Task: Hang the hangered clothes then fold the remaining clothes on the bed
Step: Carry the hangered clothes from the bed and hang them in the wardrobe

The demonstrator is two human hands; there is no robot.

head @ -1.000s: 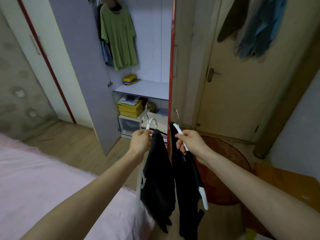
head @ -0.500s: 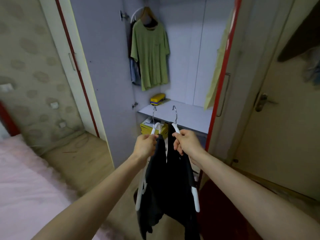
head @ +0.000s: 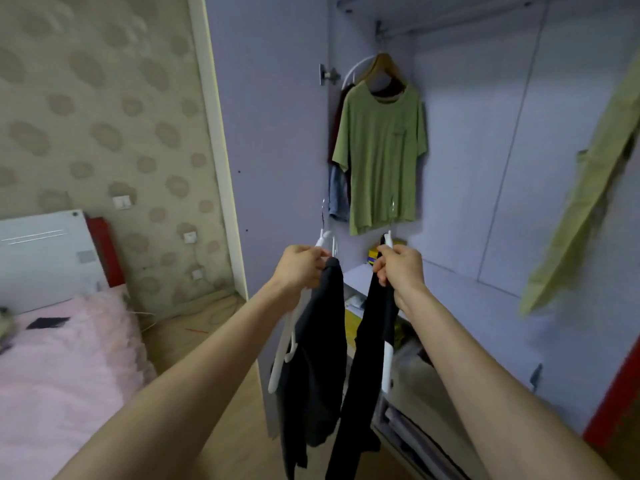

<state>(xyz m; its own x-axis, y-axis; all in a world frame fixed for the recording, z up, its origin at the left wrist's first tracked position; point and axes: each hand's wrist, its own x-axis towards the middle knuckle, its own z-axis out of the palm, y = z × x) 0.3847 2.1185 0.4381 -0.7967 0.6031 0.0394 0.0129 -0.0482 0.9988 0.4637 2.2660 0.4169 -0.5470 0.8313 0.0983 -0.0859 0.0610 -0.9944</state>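
My left hand grips a white hanger that carries a black garment. A second white hanger, also draped with black clothing, is held by my right hand. Both hang in front of the open wardrobe. Above them a metal rail crosses the wardrobe top. On it hangs a green T-shirt with darker clothes behind it to the left.
The wardrobe's lilac door stands open on the left. A shelf with a yellow box lies below the T-shirt. A yellow-green cloth hangs at right. The pink bed fills the lower left.
The view has swung left and upward, bringing the wardrobe rail into sight. Both hands have risen with their hangers and moved slightly apart, closer to the wardrobe.
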